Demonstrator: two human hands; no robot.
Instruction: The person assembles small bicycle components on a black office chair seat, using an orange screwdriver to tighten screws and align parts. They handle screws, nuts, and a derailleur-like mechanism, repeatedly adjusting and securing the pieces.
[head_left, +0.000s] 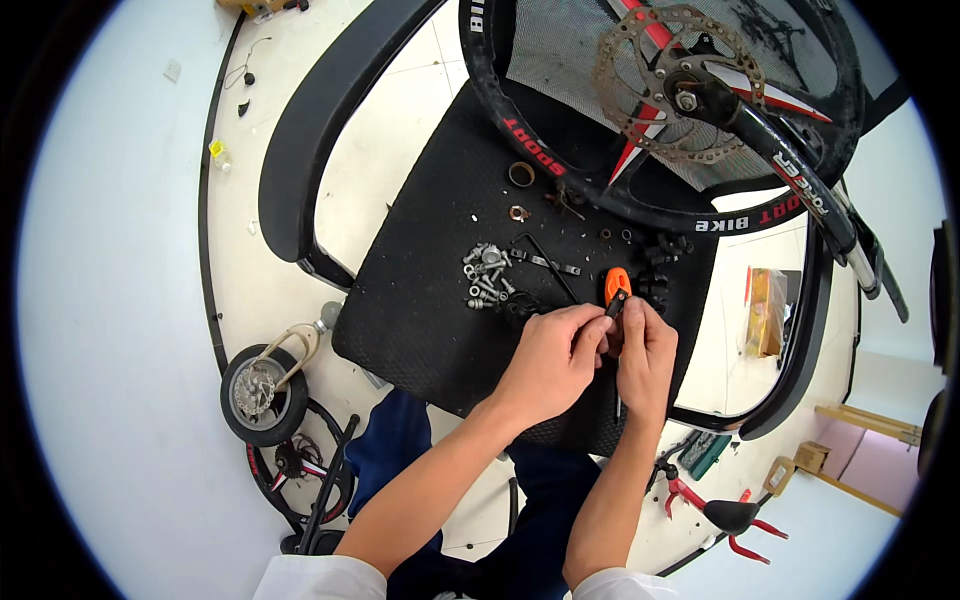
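White sleeves (322,580) come up from six o'clock, the forearms running in to the chair seat (420,250); read that seat as a dial, twelve farthest from the wearer. Toward four on it, both hands meet over a small black part (614,307). Left hand (553,355): fingers curled nearly closed, thumb and forefinger pinching the part. Right hand (648,365): also drawn in, thumb and forefinger pinched at the part's right end, the other fingers folded and partly hidden. Two fingertip grips suit so slight a piece – one probably steadies while the other works it. Just beyond lies an orange oval piece (617,280), and a thin dark rod (617,408) shows below the hands; whether it joins the part, I cannot tell.

Loose bolts (489,272) sit heaped just toward nine, presumably so none roll off. Near the seat's middle an L-shaped hex key (565,284) crosses a metal strip (528,257) – likely left within reach. Toward one, a spoked wheel (545,160) with its brake disc (625,120) and fork (785,165) leans over the seat, seemingly propped by the backrest.
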